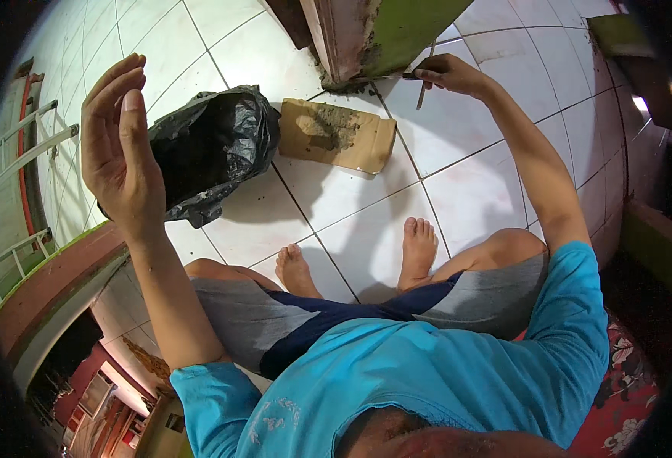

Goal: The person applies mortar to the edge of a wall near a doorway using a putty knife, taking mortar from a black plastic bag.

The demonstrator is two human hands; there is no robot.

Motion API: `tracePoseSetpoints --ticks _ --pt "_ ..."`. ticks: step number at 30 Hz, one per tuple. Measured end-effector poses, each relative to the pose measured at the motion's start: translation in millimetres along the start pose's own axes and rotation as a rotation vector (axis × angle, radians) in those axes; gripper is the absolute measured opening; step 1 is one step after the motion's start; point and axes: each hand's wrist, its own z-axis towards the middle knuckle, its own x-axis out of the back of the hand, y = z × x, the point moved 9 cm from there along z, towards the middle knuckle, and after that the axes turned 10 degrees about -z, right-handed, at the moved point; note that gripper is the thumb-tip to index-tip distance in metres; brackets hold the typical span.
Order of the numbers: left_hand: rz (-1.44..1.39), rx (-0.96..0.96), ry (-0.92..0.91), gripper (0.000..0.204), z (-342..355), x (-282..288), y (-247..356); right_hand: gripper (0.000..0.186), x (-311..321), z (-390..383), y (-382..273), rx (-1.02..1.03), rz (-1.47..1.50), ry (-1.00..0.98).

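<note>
My left hand (118, 145) is raised at the left with its fingers stretched out and nothing in it. Beyond it a black plastic bag (256, 126) stands with its mouth wide; its inside is dark. To the right of the bag lies a flat piece of brown cardboard (366, 149) with grey wet mortar (336, 126) smeared on it. My right hand (450, 74) is closed around a thin, flat tool (426, 84), narrow like a small trowel or spatula, held near the wall's foot. Its exact kind I cannot make out.
The end of a green-painted wall (412, 30) comes down at the top centre, with crumbled mortar (351, 85) along its base. White floor tiles (466, 198) surround my bare feet (418, 248). A white metal rack (27, 153) stands far left, and a red floral cloth (626, 389) lies lower right.
</note>
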Motion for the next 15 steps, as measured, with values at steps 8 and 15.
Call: tracePoseSetpoints --ticks 8,15 --pt "0.015 -0.006 -0.018 0.025 0 0 0 0.026 -31 6 -23 0.070 -0.112 -0.038" --pt "-0.002 0.008 -0.019 0.025 -1 -1 -2 0.024 0 1 -46 0.127 -0.252 0.183"
